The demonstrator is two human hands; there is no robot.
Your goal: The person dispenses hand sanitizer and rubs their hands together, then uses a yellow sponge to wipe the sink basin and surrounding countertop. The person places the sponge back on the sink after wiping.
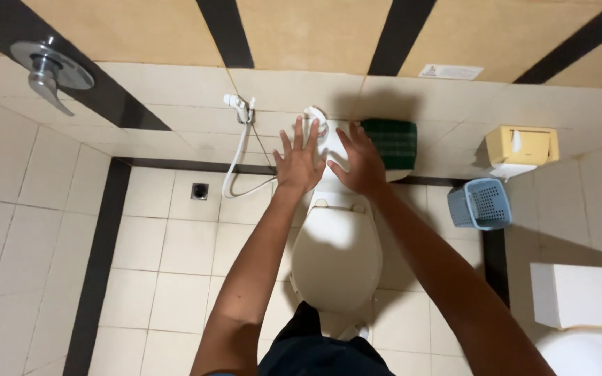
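At the centre of the frame, head view: a white toilet seen from above, both arms stretched out over it.

Toilet tank: centre of the frame, just above the middle, against the tiled back wall; its long axis runs left to right across the picture, crosswise to the arms.
Left hand: fingers spread and open, palm down, on or just over the left part of the tank top; contact cannot be told for certain.
Right hand: fingers spread and open, palm down, at the right part of the tank top; grips nothing.
Nearer hand: neither; both sit level, side by side, a narrow gap between them.
Direction from the hands: the tank lies straight under and just beyond the fingertips, towards the top of the frame.
Round white object: on the tank, beyond the left fingertips; kind unclear.
Green checked cloth: right end of the tank, just beside the right hand.
Toilet lid: closed, lower centre, under the forearms.
Spray hose: wall, left of the left hand.
Blue basket: floor, right of centre.
Tissue holder: wall, upper right.
Shower handle: upper left.
Floor drain: left of centre.
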